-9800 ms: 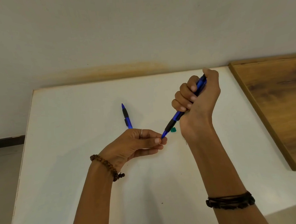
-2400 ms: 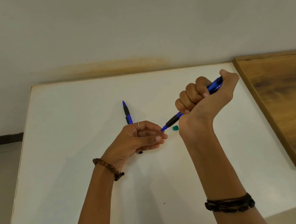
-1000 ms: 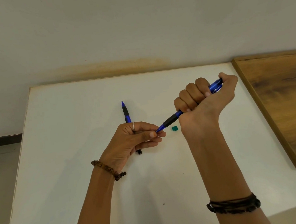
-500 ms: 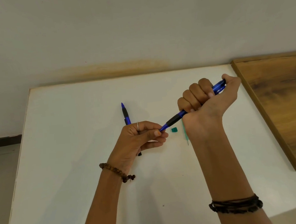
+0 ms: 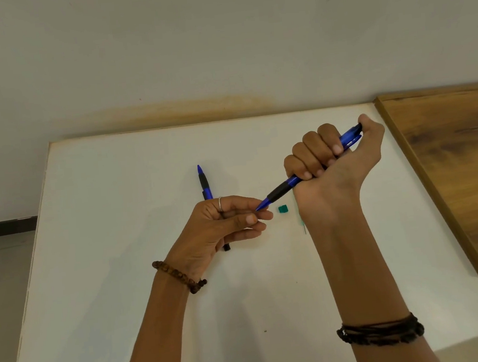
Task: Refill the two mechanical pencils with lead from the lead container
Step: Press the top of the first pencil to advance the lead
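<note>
My right hand (image 5: 336, 168) is fisted around a blue mechanical pencil with a black grip (image 5: 284, 189), thumb on its top end, tip slanting down to the left. My left hand (image 5: 224, 226) pinches thumb and forefinger right at that tip; any lead between them is too thin to see. A second blue pencil (image 5: 204, 182) lies on the white table (image 5: 122, 250), partly hidden under my left hand. A small green cap (image 5: 283, 209) rests beside my right wrist, and a thin green lead container (image 5: 303, 227) peeks out from behind that wrist.
A brown wooden board (image 5: 459, 177) lies along the table's right side. The table's far edge meets a pale wall; its left edge drops to a grey floor (image 5: 3, 291).
My hands have stayed together at the pencil tip, shifting only slightly. The pencil in my right hand now lies a little flatter than ten seconds ago.
</note>
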